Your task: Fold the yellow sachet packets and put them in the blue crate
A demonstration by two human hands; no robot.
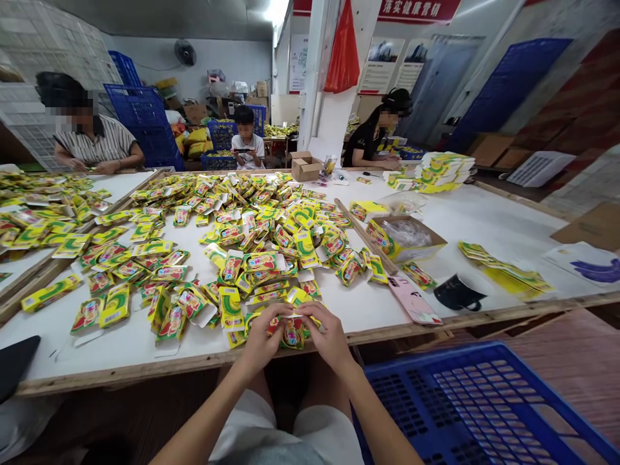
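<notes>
A single view from the wearer's head, facing forward and down: left hand (pixel 261 339) and right hand (pixel 332 336) close beneath, the table (pixel 484 226) running away ahead

Both hands, left (pixel 259 339) and right (pixel 330 336), pinch one yellow packet (pixel 293 332) between them at the table (pixel 121 352) edge; a heap (pixel 252 245) of packets lies just beyond, a blue crate (pixel 484 407) to the right.
</notes>
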